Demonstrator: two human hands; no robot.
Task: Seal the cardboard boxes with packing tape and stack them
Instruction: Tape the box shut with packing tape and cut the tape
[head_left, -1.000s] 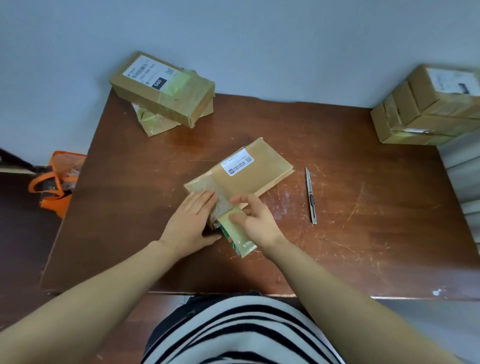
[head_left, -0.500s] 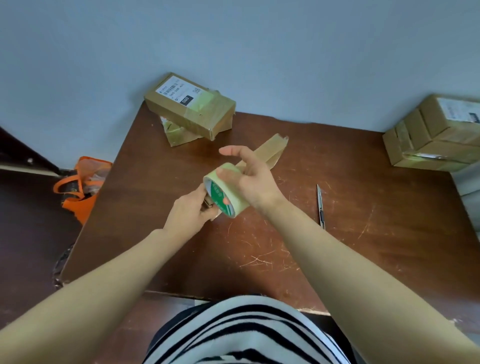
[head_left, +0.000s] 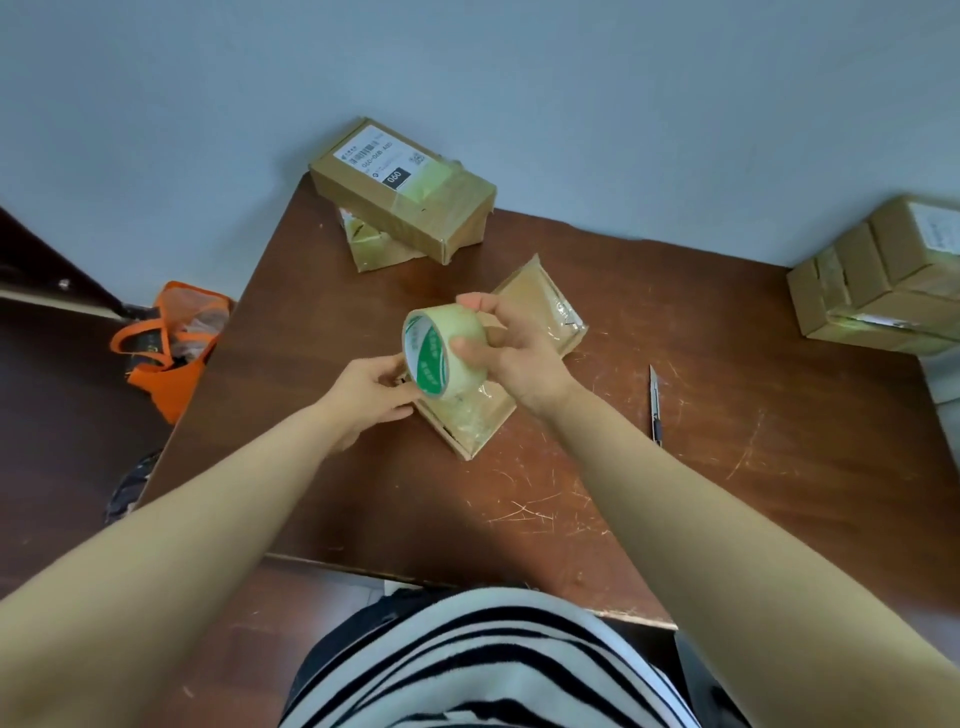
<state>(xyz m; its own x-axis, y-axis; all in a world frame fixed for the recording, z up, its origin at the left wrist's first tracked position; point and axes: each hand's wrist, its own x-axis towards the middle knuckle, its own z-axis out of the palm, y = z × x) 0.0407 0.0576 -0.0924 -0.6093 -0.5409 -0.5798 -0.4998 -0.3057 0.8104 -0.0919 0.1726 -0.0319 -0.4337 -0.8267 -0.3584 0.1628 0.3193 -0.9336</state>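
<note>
A flat brown cardboard box (head_left: 540, 306) lies on the wooden table (head_left: 675, 467), its near end wrapped in clear tape. My right hand (head_left: 511, 345) grips a roll of clear packing tape (head_left: 441, 351) with a green and white core, held above the box's near end. A strip of tape runs from the roll down to the box. My left hand (head_left: 371, 392) grips the box's near left edge, partly hidden behind the roll. Two taped boxes (head_left: 402, 189) sit stacked at the table's far left corner.
A utility knife (head_left: 654, 402) lies on the table right of the box. More cardboard boxes (head_left: 878, 275) are piled at the far right. An orange bag (head_left: 169, 343) sits on the floor left of the table. A grey wall stands behind.
The tape roll went from the table up into the air in my right hand. The box turned over, its white label no longer showing. My left hand shifted from the box's top to its edge.
</note>
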